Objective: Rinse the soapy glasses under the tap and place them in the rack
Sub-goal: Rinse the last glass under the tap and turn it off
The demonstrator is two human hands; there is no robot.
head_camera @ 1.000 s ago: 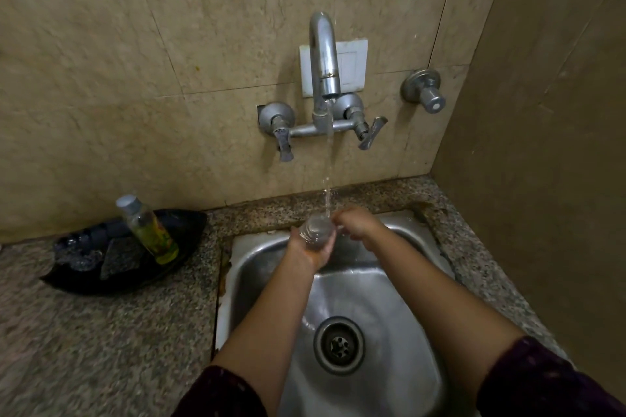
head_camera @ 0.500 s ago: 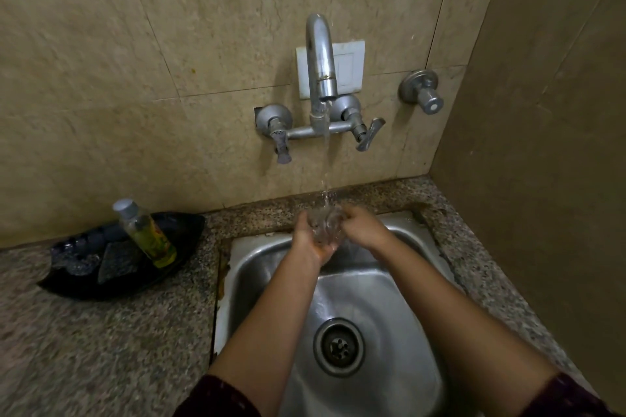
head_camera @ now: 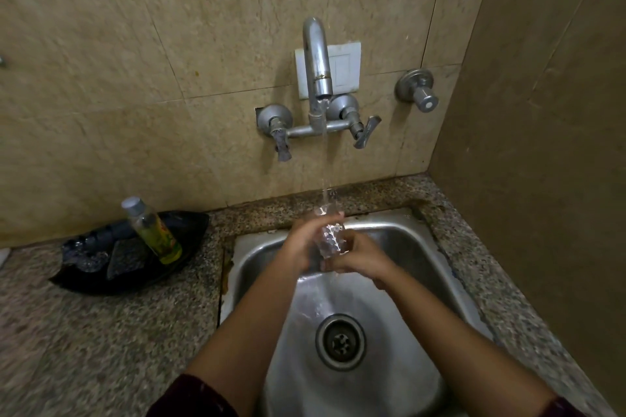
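A clear glass stands upright under the running tap, held over the back of the steel sink. Water falls into its open mouth and spills down into the basin. My left hand wraps the glass from the left. My right hand grips its lower part from the right. On the counter at the left, a black tray holds more clear glasses, partly hidden in the dark.
A small bottle of yellow-green liquid leans in the black tray beside a dark scrub pad. A speckled granite counter surrounds the sink. A wall stands close on the right, with a separate valve on the back tiles.
The glass has turned from lying on its side, base toward me, to upright under the stream. My right hand has slid from its far side to its lower part.
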